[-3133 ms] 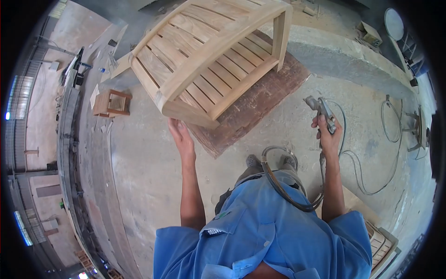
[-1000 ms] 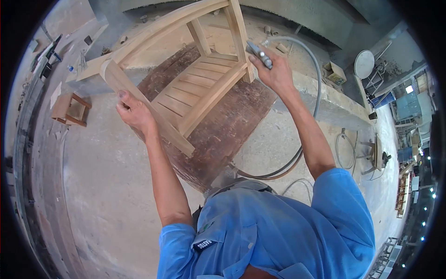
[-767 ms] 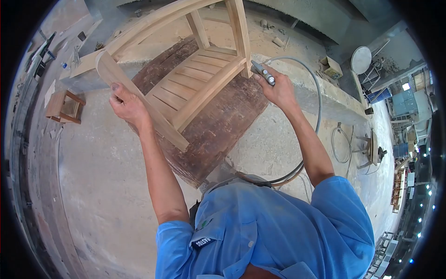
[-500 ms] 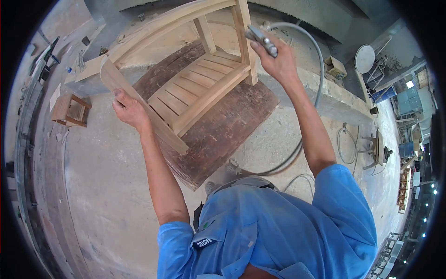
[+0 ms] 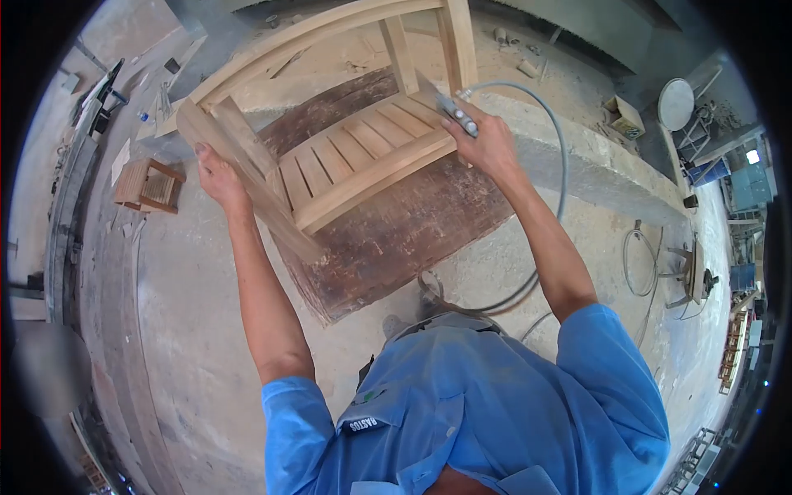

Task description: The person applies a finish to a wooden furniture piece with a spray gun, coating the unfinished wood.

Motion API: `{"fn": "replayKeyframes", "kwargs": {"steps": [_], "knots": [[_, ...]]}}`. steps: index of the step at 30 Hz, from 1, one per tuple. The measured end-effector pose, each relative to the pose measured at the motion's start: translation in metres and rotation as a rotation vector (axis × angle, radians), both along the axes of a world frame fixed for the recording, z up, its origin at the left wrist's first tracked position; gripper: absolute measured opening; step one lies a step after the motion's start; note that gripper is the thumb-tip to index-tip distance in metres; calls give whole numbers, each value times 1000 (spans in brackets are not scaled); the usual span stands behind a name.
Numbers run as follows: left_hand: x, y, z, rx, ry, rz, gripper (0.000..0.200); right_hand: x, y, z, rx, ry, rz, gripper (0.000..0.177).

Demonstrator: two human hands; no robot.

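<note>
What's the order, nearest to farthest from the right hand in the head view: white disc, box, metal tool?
1. Metal tool: held in the right hand.
2. Box: out to the right of that hand.
3. White disc: further right, past the box.

A medium-blue button-up cloth shirt (image 5: pixel 495 388) covers the person's torso, creased and greyish toward the far hem. Its short, loose left sleeve (image 5: pixel 293 421) and right sleeve (image 5: pixel 606 355) leave the forearms, left hand (image 5: pixel 221 176) and right hand (image 5: pixel 488 140) bare. On the left chest, a small green mark (image 5: pixel 369 397) sits beside a dark rectangular label (image 5: pixel 363 426) with white capital letters. A small, pale round button (image 5: pixel 451 431) dots the front; nearest lies the blue open collar (image 5: pixel 528 482). Beyond the hem shows a greyish waistband (image 5: pixel 450 321).
</note>
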State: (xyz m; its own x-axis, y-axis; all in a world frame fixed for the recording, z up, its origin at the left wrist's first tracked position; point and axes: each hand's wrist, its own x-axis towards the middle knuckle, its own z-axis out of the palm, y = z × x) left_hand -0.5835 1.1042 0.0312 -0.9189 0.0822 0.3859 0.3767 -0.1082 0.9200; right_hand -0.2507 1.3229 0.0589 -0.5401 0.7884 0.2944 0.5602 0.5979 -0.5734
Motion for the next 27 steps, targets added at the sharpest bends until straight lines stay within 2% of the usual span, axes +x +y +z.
{"fn": "replayKeyframes", "kwargs": {"steps": [3, 6, 9, 11, 12, 15, 17, 18, 21, 24, 26, 27], "knots": [[-12, 9, 3, -33, -66, -49, 71, 13, 7, -13, -34, -37, 38, 49], [-43, 8, -5, -109, -129, -110, 82, 10, 10, -8, -178, 228, 82, 50], [-45, 10, 10, -159, -277, -221, 89, -7, -3, 11, -271, 571, 348, 48], [-44, 11, 17, -207, -355, -294, 90, -23, -16, 17, -310, 630, 460, 47], [-45, 13, 15, -233, -304, -280, 92, -31, -25, 18, -330, 658, 509, 46], [-62, 19, 5, -269, -192, -275, 96, -64, -42, 20, -398, 564, 514, 46], [-75, 23, -6, -267, -186, -312, 97, -92, -41, -7, -235, 527, 505, 47], [-75, 25, -3, -270, -265, -342, 93, -99, -44, -16, -160, 500, 494, 48], [-71, 44, 15, -311, -443, -392, 87, -59, -76, -18, -394, 213, 491, 48], [-77, 56, 12, -357, -472, -371, 87, -14, -119, -64, -552, 308, 492, 47], [-84, 63, 8, -351, -477, -392, 86, 12, -140, -79, -504, 320, 489, 47], [-96, 69, -1, -322, -394, -418, 87, 19, -146, -84, -480, 327, 490, 47]]}}
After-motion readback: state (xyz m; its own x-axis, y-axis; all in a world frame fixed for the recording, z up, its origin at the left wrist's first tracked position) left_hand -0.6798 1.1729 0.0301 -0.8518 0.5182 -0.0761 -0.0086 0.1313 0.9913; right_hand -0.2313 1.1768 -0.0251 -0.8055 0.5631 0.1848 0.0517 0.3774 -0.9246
